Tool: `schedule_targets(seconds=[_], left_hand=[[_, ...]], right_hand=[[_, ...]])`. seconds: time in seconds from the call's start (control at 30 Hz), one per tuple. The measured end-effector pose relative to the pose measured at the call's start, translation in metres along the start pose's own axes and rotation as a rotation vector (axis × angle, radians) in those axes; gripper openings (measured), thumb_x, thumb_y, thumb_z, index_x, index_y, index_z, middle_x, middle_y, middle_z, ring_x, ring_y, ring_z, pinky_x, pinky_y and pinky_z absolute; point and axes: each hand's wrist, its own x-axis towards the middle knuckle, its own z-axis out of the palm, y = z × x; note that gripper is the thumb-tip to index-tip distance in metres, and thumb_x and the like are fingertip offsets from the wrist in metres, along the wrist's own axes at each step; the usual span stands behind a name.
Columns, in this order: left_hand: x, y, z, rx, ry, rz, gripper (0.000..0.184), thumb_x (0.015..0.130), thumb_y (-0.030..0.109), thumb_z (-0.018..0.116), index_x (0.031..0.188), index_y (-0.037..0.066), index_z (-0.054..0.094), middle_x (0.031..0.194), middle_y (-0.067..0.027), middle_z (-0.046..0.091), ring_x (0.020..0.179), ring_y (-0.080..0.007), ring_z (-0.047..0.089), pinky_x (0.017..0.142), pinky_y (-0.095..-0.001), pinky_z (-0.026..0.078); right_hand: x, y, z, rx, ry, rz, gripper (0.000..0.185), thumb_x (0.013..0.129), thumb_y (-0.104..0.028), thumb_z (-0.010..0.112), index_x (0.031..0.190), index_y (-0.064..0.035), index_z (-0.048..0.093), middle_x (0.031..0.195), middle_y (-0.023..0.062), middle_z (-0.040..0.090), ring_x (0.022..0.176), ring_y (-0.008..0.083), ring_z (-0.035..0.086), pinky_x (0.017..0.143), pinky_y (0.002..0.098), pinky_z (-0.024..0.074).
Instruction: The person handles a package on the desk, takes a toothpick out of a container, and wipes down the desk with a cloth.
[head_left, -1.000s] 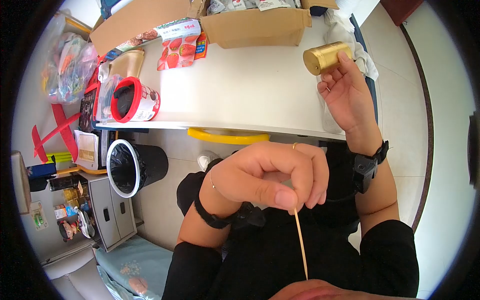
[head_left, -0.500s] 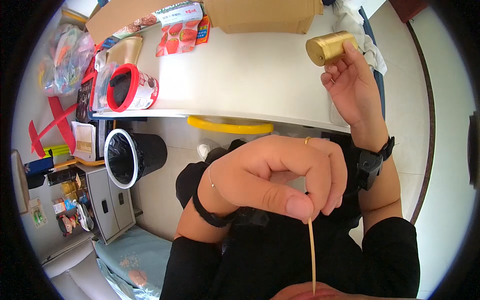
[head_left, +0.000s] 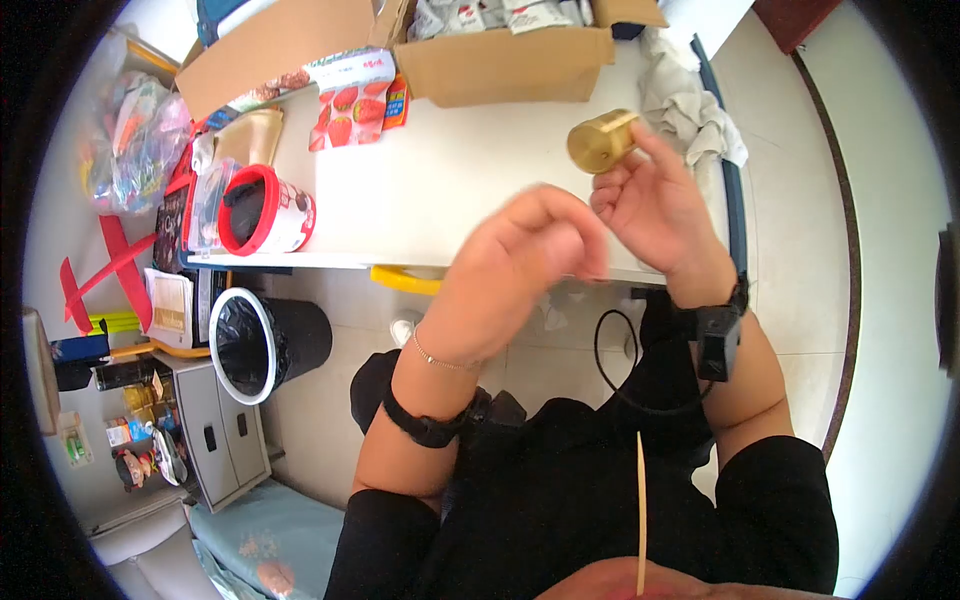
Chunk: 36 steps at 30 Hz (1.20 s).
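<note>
Moved up and away from the wooden stick, the left hand is blurred, half curled, apparently empty; the stick is left at the mouth. Only the gold canister is now held, pinched over the white table by the right hand's bent fingers. Behind, a cardboard box is seen; a bin is placed beside the cabinet.

I get solid gold on the cylinder and pale straw on the thin stick. The tabletop reads white to me, the carton plain brown. I see red strawberries printed on the pouch, a red rim on the tub, and (softest tone I've got) muted blue-green on the flower-patterned bedding.
</note>
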Motion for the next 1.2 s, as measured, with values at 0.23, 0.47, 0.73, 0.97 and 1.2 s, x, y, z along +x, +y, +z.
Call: schedule_targets(seconds=[0.23,0.47,0.73,0.97,1.2], left_hand=[[0.03,-0.023,-0.002,0.428,0.482,0.08,0.048,0.084,0.014,0.059,0.126,0.006,0.039,0.116,-0.0074,0.048,0.098,-0.0157,0.051,0.08,-0.0292,0.044],[0.035,-0.038,0.011,1.003,0.421,0.488,0.051,0.079,0.015,0.064,0.124,0.003,0.045,0.112,-0.014,0.05,0.102,-0.0263,0.051,0.083,-0.0369,0.042],[0.035,-0.037,-0.001,1.332,0.482,0.614,0.028,0.08,0.011,0.06,0.108,0.004,0.06,0.094,-0.0139,0.054,0.085,-0.0281,0.054,0.077,-0.0337,0.044],[0.024,-0.049,-0.001,1.421,0.45,0.678,0.02,0.084,0.015,0.056,0.099,0.002,0.057,0.098,-0.0169,0.052,0.094,-0.0327,0.05,0.082,-0.0384,0.041],[0.017,-0.051,0.0,1.337,0.477,0.74,0.018,0.088,0.015,0.052,0.1,0.002,0.05,0.101,-0.0145,0.049,0.092,-0.0258,0.049,0.079,-0.0333,0.042]], right_hand=[[-0.004,0.004,0.005,0.109,-0.014,0.069,0.024,0.088,-0.027,0.054,0.104,-0.0088,0.054,0.092,0.0052,0.058,0.077,0.0156,0.056,0.073,0.0291,0.0473],[-0.022,0.02,0.019,0.026,-0.011,0.152,0.038,0.088,-0.038,0.049,0.108,-0.0055,0.053,0.099,0.006,0.06,0.09,0.0171,0.058,0.083,0.0307,0.0447],[-0.014,0.056,0.002,-0.22,0.043,0.253,0.042,0.087,-0.051,0.047,0.096,-0.0106,0.053,0.082,0.0015,0.055,0.071,0.0129,0.05,0.065,0.0261,0.0402],[-0.011,0.065,-0.002,-0.236,-0.065,0.05,0.023,0.092,-0.037,0.043,0.093,-0.0186,0.056,0.088,-0.0019,0.052,0.068,0.008,0.046,0.058,0.0213,0.0372],[-0.015,0.057,0.006,-0.567,-0.129,-0.116,0.032,0.093,-0.037,0.041,0.095,-0.0071,0.054,0.088,0.0048,0.057,0.074,0.0138,0.053,0.064,0.0259,0.0426]])
